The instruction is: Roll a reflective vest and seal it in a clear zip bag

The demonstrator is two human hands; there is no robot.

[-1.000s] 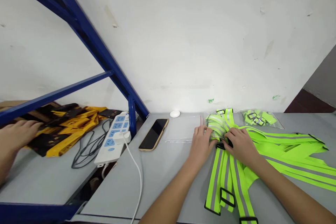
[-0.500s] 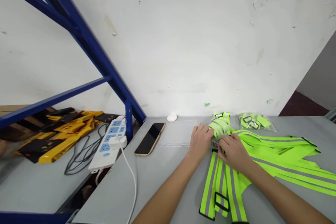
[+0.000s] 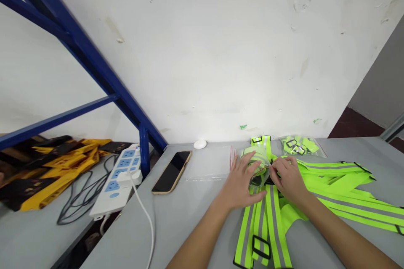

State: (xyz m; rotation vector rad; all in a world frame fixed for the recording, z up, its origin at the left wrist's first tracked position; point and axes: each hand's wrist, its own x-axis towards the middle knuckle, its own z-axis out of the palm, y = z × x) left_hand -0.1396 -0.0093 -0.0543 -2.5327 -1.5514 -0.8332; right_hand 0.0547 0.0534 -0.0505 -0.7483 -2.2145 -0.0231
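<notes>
Phone (image 3: 172, 172) lies face up on the grey table (image 3: 189, 222) in the head view. To the right of the phone is the bag (image 3: 264, 160), clear plastic with green strap inside. Left hand (image 3: 240, 185) rests over the bag, fingers spread wide and touching it. Right hand (image 3: 288, 176) has thumb and forefinger narrowed together, pinching the bag's right edge. Straps (image 3: 336, 187), lime green with grey stripes, lie farther to the right of the phone; some of their ends run toward the person, below the bag. A second bag (image 3: 303, 146), also containing green strap, lies near the wall, well apart from the phone. Flat bags (image 3: 208, 162) lie just right of the phone. The power strip (image 3: 113, 183) is left of the phone, with yellow-and-black packs (image 3: 71, 170) farther left.
</notes>
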